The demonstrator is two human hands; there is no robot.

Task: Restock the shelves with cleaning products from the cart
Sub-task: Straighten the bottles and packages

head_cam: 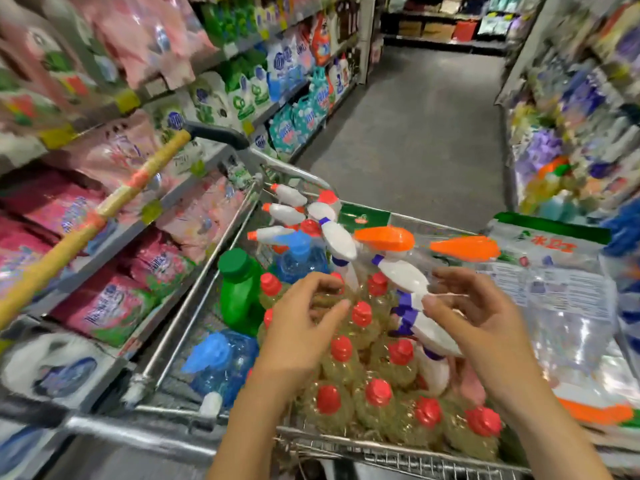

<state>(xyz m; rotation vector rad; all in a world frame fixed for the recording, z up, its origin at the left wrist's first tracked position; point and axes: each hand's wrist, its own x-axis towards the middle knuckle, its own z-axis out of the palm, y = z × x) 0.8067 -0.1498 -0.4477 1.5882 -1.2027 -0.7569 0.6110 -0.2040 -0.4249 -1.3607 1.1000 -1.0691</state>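
Red-capped yellow bottles [401,353] fill the cart [398,455], likely heavy and slick, so grip at the neck; my left hand [301,327] hovers loosely curled and empty, my right hand [485,320] beside a white sprayer [403,275], grip unclear.

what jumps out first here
A cart packed with red-capped bottles fills the lower middle, with the left hand and right hand over them. Two orange spray heads stick up toward the cart's far right. Pink bags crowd the left shelves.
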